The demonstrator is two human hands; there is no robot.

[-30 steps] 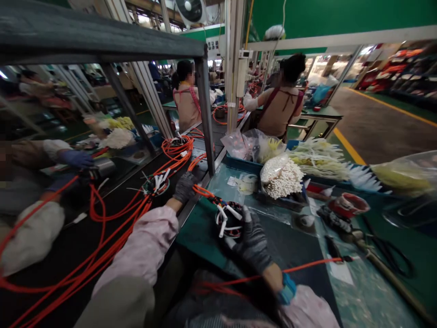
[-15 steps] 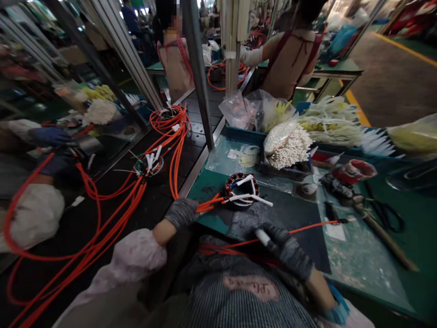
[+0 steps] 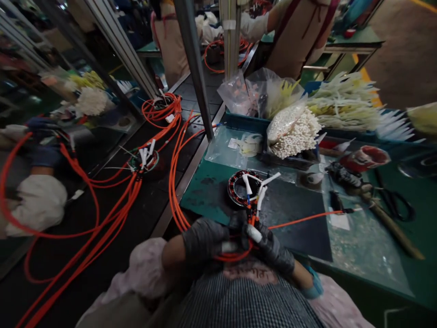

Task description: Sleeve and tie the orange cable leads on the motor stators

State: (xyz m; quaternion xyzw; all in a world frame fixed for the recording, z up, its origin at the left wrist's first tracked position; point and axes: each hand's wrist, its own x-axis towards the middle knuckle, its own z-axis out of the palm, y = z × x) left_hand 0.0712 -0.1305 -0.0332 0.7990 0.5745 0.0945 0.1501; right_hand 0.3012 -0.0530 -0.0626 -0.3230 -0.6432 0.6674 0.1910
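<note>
A ring-shaped wound coil, like a motor stator (image 3: pixel 234 193), lies on the dark mat, with white-sleeved leads (image 3: pixel 261 197) standing out from it. Orange cables (image 3: pixel 235 256) run from its near side and bend in front of my apron. My left hand (image 3: pixel 206 239), in a dark grey glove, is closed on these cables, its fingers slightly smeared by motion. Close beside it, my right hand (image 3: pixel 273 250) is closed round the cables just below the coil; a white wrapping covers one fingertip. A single orange cable (image 3: pixel 303 220) stretches right from my right hand to a black-ended connector.
Bundled white sleeves (image 3: pixel 293 136) fill a tray behind the coil. Scissors (image 3: pixel 396 200), a wooden-handled tool (image 3: pixel 392 228) and a red roll (image 3: pixel 365 158) lie right. A metal post (image 3: pixel 194 64) rises ahead. Another coil (image 3: pixel 146 159) sits left, near a co-worker's gloved hands (image 3: pixel 43 146).
My left hand has moved right to meet my right hand, bringing the orange cables along. The coil has turned, so its leads now point toward me. My view has tilted down.
</note>
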